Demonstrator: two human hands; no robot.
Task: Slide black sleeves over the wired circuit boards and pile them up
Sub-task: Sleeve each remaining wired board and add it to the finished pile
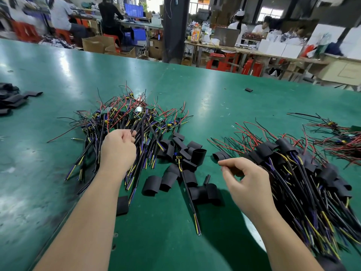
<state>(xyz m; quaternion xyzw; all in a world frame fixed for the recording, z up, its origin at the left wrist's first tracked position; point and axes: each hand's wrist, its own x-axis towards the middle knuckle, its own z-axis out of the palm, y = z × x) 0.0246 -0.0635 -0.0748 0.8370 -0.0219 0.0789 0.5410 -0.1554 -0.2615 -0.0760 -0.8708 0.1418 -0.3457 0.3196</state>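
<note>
The green table (58,75) fills most of the frame. At right lies the sleeved pile (304,173), and centre-left the heap of wired circuit boards (125,118) not yet covered, their cables running from boards at the far end down to wire tips near the frame's bottom. Loose black sleeves (175,147) are scattered between the two. The left hand (118,149) sits over the bare heap, fingers curled round a few of its cables. The right hand (248,180) hangs half-curled with nothing visible in it (forefinger reaching left). The sleeves lie just left of it, nearer than to the left hand, so it is likely the one to fetch one.
</note>
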